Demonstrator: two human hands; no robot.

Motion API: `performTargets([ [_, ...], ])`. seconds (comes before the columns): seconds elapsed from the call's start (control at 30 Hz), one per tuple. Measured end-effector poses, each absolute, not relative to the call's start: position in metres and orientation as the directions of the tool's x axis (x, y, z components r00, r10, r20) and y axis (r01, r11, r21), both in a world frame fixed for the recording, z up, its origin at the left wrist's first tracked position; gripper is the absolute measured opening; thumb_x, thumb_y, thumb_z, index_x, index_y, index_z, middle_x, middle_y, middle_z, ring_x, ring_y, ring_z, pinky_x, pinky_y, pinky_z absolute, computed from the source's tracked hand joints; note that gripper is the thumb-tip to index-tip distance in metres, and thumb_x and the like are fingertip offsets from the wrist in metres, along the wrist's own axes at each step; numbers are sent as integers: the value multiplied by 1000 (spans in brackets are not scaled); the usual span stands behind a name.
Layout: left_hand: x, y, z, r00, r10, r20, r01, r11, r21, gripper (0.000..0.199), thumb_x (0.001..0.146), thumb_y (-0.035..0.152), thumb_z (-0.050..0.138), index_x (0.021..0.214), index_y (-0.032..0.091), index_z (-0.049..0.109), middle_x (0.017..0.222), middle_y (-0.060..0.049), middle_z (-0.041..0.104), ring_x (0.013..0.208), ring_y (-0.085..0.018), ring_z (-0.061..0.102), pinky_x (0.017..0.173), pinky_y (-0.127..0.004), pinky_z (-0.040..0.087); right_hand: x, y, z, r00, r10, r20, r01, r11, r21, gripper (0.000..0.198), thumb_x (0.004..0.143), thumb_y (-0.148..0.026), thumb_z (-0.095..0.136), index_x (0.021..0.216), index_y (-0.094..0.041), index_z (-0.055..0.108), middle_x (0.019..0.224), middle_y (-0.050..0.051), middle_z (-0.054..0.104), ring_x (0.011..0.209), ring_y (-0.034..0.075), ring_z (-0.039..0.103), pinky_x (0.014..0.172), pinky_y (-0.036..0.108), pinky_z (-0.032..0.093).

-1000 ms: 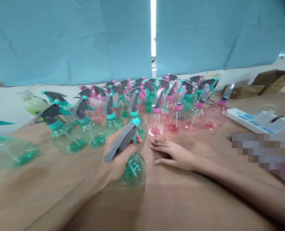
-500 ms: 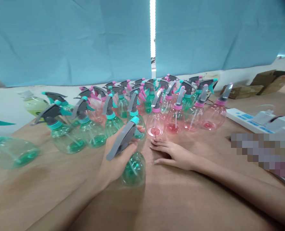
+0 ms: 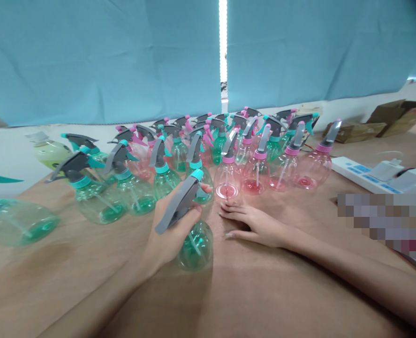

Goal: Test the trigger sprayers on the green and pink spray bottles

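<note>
My left hand [image 3: 170,230] is wrapped round the neck of a green spray bottle [image 3: 195,249] with a grey and turquoise trigger head. The bottle stands on the table, and its collar is hidden by the fingers. My right hand [image 3: 257,225] lies flat on the wooden table [image 3: 264,286], fingers stretched out, holding nothing. Its fingertips are close to the base of a pink spray bottle [image 3: 227,180]. More pink bottles, among them one at the right end [image 3: 311,166], stand behind it. Green bottles, such as a near one [image 3: 98,199], stand beyond my left hand.
Several more green and pink spray bottles crowd the back of the table. A white power strip [image 3: 355,171] with plugs lies at the right, near a blurred-out object [image 3: 387,225]. Cardboard boxes [image 3: 397,119] sit behind. A yellowish bottle [image 3: 51,150] stands back left, before a blue curtain [image 3: 105,61].
</note>
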State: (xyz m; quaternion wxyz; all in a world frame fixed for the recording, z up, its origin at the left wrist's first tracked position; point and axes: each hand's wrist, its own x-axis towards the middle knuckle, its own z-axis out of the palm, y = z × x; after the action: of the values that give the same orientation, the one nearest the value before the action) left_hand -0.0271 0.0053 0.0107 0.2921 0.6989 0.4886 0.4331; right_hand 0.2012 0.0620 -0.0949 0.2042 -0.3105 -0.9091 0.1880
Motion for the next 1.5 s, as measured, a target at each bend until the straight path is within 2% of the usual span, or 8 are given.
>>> performTargets([
  [0.23, -30, 7, 6, 142, 941, 306, 412, -337, 846, 29, 80, 25, 55, 107, 28, 67, 70, 2, 61, 67, -19, 62, 70, -33, 48, 201, 62, -95, -723, 635, 272, 471, 742, -477, 63, 91, -58, 53, 142, -21, 50, 150, 10, 44, 142, 28, 36, 117, 49, 31],
  [0.37, -29, 8, 7, 134, 938, 320, 399, -347, 849, 26, 77, 25, 55, 100, 24, 67, 74, 1, 64, 68, -19, 60, 69, -33, 47, 201, 63, -96, -727, 629, 277, 464, 746, -477, 63, 92, -58, 53, 142, -20, 50, 150, 10, 43, 142, 29, 36, 117, 50, 30],
  [0.53, -27, 8, 11, 140, 941, 309, 405, -339, 849, 23, 74, 26, 55, 93, 23, 68, 66, 2, 58, 58, -15, 51, 66, -32, 45, 202, 63, -96, -722, 632, 281, 464, 744, -481, 63, 91, -58, 54, 142, -22, 50, 150, 9, 44, 142, 29, 36, 117, 49, 31],
  [0.7, -29, 10, 7, 144, 932, 331, 391, -361, 847, 22, 73, 24, 55, 91, 23, 68, 66, 3, 56, 61, -15, 51, 65, -31, 43, 202, 64, -97, -726, 633, 269, 472, 743, -474, 65, 91, -59, 53, 143, -19, 49, 151, 10, 43, 142, 29, 35, 117, 48, 31],
  [0.93, -33, 13, 1, 140, 913, 383, 439, -404, 803, 18, 72, 21, 52, 83, 22, 67, 59, 4, 48, 52, -13, 41, 58, -29, 39, 202, 64, -99, -727, 627, 280, 465, 749, -472, 64, 92, -59, 53, 143, -20, 49, 151, 10, 42, 142, 28, 36, 117, 48, 30],
  [1.17, -30, 11, 6, 141, 923, 357, 417, -383, 825, 11, 72, 24, 52, 78, 23, 61, 56, 5, 43, 51, -13, 38, 56, -29, 33, 202, 64, -99, -726, 630, 275, 463, 744, -481, 64, 91, -58, 54, 143, -20, 49, 151, 10, 42, 142, 28, 35, 118, 48, 30],
  [1.37, -31, 9, 5, 136, 931, 339, 415, -364, 834, 10, 72, 26, 52, 76, 22, 60, 61, 3, 52, 54, -14, 45, 57, -30, 34, 202, 64, -98, -720, 636, 278, 461, 738, -492, 63, 91, -58, 55, 143, -21, 49, 151, 10, 43, 142, 28, 36, 117, 48, 30],
  [1.5, -32, 10, 4, 131, 940, 316, 419, -342, 841, 9, 72, 26, 54, 77, 24, 61, 59, 3, 55, 57, -17, 52, 59, -31, 39, 202, 64, -96, -725, 635, 266, 471, 739, -482, 65, 91, -59, 54, 142, -18, 50, 151, 12, 42, 142, 28, 36, 117, 47, 30],
])
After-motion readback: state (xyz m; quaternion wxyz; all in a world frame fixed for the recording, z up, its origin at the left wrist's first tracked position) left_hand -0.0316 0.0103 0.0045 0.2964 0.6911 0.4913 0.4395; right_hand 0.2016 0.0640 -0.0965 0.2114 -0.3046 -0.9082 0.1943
